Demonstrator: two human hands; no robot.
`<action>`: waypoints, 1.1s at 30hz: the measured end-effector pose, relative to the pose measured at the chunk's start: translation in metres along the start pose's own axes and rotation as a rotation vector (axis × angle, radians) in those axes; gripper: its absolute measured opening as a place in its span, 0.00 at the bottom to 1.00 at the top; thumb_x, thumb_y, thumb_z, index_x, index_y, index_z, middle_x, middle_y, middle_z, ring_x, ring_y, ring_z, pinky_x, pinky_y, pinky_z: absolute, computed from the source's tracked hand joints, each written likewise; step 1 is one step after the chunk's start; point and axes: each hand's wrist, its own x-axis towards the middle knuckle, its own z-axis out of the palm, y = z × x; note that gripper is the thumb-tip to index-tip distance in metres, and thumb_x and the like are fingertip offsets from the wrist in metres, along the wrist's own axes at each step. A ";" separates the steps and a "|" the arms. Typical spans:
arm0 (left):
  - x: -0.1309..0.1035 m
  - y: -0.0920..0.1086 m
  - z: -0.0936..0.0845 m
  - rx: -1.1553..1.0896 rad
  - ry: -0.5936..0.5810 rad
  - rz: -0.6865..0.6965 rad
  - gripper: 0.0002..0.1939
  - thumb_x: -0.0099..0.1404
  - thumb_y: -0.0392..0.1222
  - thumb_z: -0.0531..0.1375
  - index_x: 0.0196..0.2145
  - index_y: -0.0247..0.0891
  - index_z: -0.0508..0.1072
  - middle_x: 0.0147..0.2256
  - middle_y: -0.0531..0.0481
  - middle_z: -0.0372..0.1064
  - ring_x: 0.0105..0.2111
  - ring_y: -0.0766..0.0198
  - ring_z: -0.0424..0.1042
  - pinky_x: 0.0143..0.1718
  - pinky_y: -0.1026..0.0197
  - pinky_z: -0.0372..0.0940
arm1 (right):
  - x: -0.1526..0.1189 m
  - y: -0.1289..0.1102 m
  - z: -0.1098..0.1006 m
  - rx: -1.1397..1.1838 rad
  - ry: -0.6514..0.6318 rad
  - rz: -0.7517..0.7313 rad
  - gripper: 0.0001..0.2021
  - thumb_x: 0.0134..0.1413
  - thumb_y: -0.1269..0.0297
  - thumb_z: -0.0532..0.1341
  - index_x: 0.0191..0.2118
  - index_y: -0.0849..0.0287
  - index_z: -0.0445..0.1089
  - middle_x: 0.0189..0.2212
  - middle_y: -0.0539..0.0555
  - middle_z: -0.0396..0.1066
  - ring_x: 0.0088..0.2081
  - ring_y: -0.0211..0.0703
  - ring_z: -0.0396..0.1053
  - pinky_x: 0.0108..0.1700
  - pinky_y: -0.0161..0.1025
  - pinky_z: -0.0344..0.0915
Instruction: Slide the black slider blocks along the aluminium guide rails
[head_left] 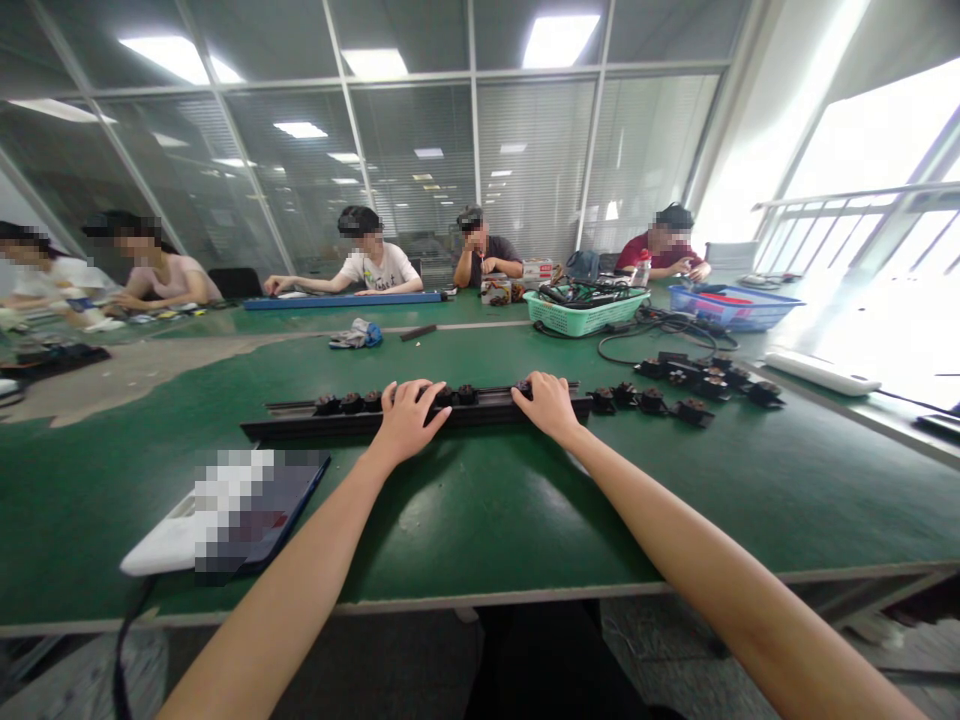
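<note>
A long black rail [315, 427] lies crosswise on the green table in front of me, with small black blocks [352, 402] set in a row along it. My left hand [409, 420] is over the middle of the rail, its fingers curled across the far side and the thumb on the near side. Near the rail's right end, my right hand [549, 404] grips a small black block [523, 388] between thumb and fingers, partly hidden by them. More loose black blocks [651, 401] lie on the table just right of the rail.
A white device and dark tablet [304, 490] lie at left front. Farther back are gloves [357, 334], a green basket [577, 316] of cables, a blue basket [750, 313] and a white power strip [821, 373]. Several people sit along the far side, one beside a long blue bar [345, 300].
</note>
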 end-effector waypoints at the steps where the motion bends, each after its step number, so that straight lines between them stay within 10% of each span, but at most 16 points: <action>1: 0.000 0.000 0.000 0.001 0.002 0.001 0.27 0.75 0.56 0.50 0.64 0.44 0.68 0.59 0.40 0.67 0.62 0.48 0.62 0.70 0.39 0.39 | 0.000 0.000 0.000 0.002 0.002 0.000 0.16 0.69 0.54 0.54 0.45 0.63 0.71 0.45 0.64 0.77 0.50 0.55 0.70 0.53 0.46 0.55; 33: 0.000 -0.001 0.001 0.007 -0.002 0.008 0.27 0.75 0.56 0.50 0.64 0.42 0.68 0.59 0.39 0.68 0.62 0.48 0.62 0.69 0.38 0.40 | 0.001 0.002 -0.002 -0.032 0.016 0.006 0.15 0.69 0.57 0.54 0.45 0.63 0.71 0.44 0.65 0.77 0.49 0.55 0.70 0.53 0.46 0.55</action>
